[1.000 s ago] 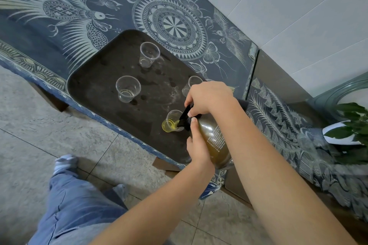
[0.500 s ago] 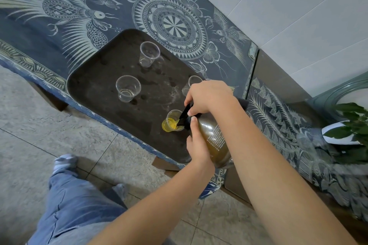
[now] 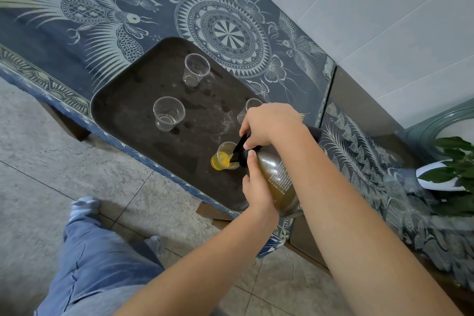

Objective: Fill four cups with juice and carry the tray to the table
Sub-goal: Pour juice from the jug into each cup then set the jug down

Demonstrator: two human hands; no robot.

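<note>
Both hands grasp the tilted brown glass juice bottle [image 3: 275,182]: the right hand [image 3: 269,124] clenched over its black neck, the left hand [image 3: 257,187] cupping the belly from below. The bottle's long axis slants down toward the clear plastic cup part-filled with yellow juice [image 3: 225,156], touching the spout. This cup stands at the near edge of the dark rectangular tray [image 3: 123,115]; two empty clear cups [image 3: 169,113] sit farther left, another [image 3: 250,108] lies behind the right hand.

Blue jeans [image 3: 97,269], pale socks [image 3: 83,206], bare forearms
</note>
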